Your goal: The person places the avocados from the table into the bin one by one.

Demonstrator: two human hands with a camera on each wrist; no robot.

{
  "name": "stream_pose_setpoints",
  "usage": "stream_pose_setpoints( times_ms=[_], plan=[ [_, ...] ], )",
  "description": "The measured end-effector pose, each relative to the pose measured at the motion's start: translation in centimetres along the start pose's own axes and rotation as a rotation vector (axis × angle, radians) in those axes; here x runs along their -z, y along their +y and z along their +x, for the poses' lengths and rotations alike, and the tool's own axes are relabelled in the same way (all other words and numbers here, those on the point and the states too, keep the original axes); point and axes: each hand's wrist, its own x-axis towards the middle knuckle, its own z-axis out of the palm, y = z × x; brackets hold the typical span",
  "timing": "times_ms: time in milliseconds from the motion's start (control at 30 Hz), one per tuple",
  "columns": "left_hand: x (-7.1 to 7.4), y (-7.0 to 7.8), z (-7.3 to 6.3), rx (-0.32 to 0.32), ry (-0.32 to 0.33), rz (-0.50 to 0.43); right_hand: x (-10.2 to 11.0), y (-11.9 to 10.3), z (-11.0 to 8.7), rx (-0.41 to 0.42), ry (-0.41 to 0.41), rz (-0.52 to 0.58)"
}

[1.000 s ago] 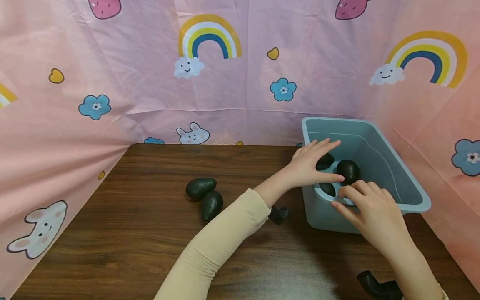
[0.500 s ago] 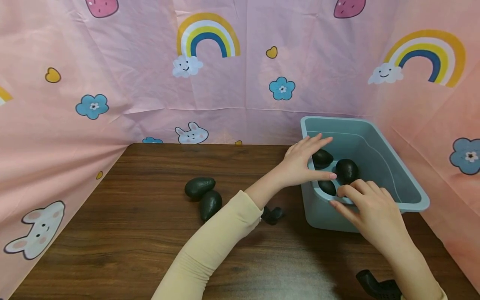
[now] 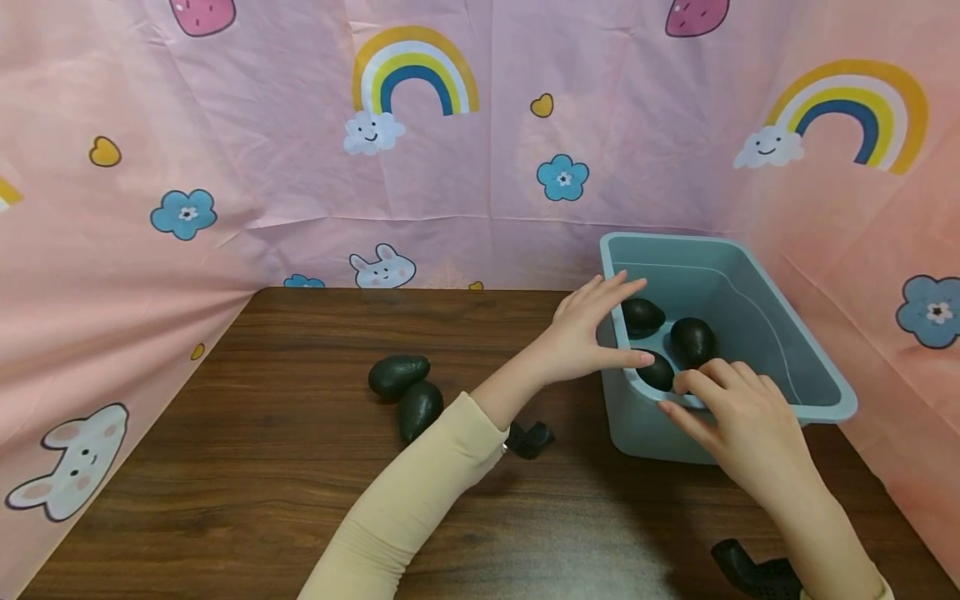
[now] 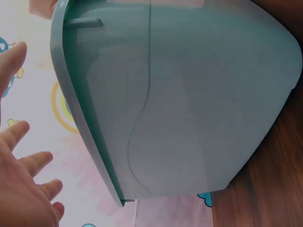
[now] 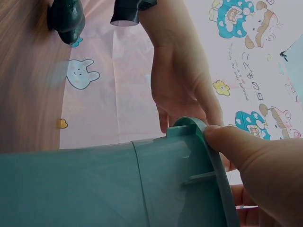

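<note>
A blue-green plastic bin stands at the right in the head view, with 3 dark green avocados inside: one avocado by the left wall, another avocado near the middle, a third avocado at the near corner. My right hand pinches the near rim, its thumb outside and fingers over the inner side; the right wrist view shows the thumb on the rim. Fingers spread and holding nothing, my left hand is over the bin's left rim.
Two more avocados, one avocado touching the other avocado, lie on the brown wooden table left of the left forearm. A patterned pink cloth hangs behind and on both sides. Black wrist-camera mounts stick out by both wrists.
My left hand has drawn back leftward from over the bin, its fingers still spread, uncovering more of the avocados inside. The right hand keeps its grip on the rim.
</note>
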Motion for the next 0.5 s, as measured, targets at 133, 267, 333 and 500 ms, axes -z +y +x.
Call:
stream_pose_setpoints(
  times_ms=[133, 267, 333, 500],
  plan=[
    [0.0, -0.3, -0.7, 0.005, 0.020, -0.031, 0.0, 0.0, 0.0, -0.001, -0.002, 0.000],
    [-0.1, -0.8, -1.4, 0.005, 0.037, -0.055, 0.0, 0.0, -0.1, -0.005, 0.003, -0.004],
    [-0.1, -1.0, -1.8, 0.010, 0.043, -0.062, 0.0, -0.1, -0.1, -0.008, 0.004, -0.006],
    [-0.2, -1.6, -2.7, 0.022, 0.060, -0.077, 0.0, -0.2, 0.0, -0.011, 0.010, -0.007]
  ],
)
